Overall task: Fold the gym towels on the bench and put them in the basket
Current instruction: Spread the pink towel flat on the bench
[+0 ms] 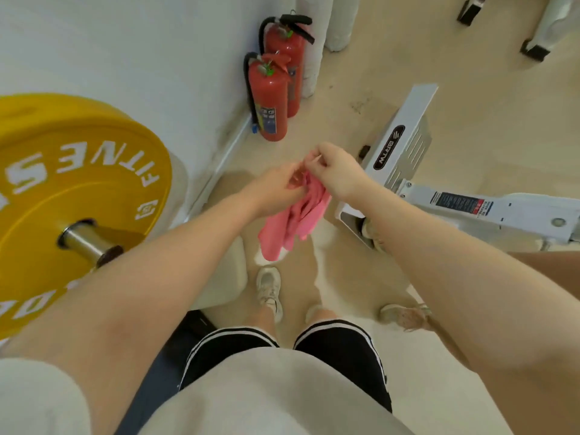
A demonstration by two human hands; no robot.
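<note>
At mid-scene, held in the air above the floor, a pink towel [293, 216] hangs bunched and crumpled from both of the person's hands. The left hand [276, 191] pinches its upper edge with fingers closed, and the right hand [337, 171], just beside it, is closed on the same edge a little farther away. Judging by the loose folds, folding has barely begun: the hands look to be hunting for corners. The next move calls for spreading the hands apart to open the cloth flat. To the left sits a yellow weight plate [72, 186]; farther off stand two fire extinguishers [271, 98]. No basket is in view.
</note>
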